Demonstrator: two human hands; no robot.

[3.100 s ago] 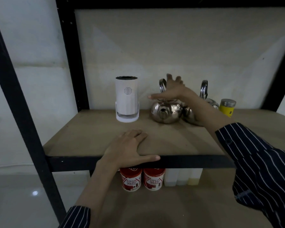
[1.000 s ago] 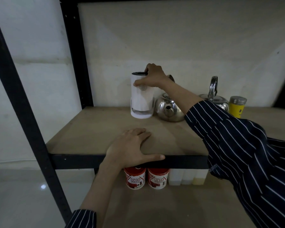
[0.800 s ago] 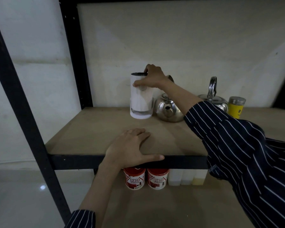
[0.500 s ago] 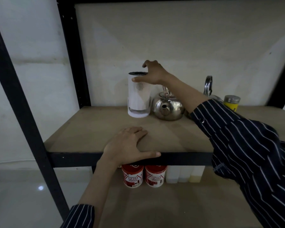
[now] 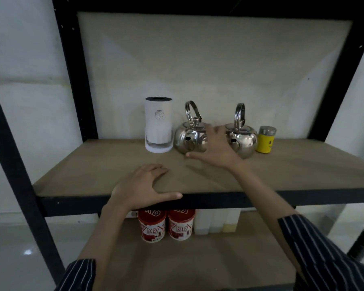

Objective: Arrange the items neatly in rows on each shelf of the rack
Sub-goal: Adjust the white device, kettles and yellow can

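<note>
Head view, upper shelf (image 5: 93, 173): four things are standing in one row along its back edge, a white canister (image 5: 159, 124) toward the back left, then a left kettle (image 5: 190, 137), a right kettle (image 5: 241, 139) and a yellow jar (image 5: 265, 139) toward the back right.
Right hand (image 5: 215, 150): it is hovering open, fingers spread and blurred, in front of the gap between the two kettles; its grip is holding nothing.
Left hand (image 5: 141, 185): it is lying flat on the shelf's front edge, thumb along the black rail, grip loose and gripping no item.
Spacing: the canister and left kettle are standing just beside each other; whether they are touching cannot be told. The kettles are standing apart.
Risk, kettles: the round polished bodies are likely slippery, so a sideways brush from the open hand could be spinning a spout out of line or sliding a kettle into its neighbour.
Risk, canister: being tall and narrow, it could be tipping if the left kettle gets pushed against it.
Risk, jar: a shove on the right kettle could be knocking it toward the back right corner.
Head view, lower shelf (image 5: 198, 267): two red cans (image 5: 166, 226) and pale containers (image 5: 216, 221) are standing in a row, partly hidden under the rail.
</note>
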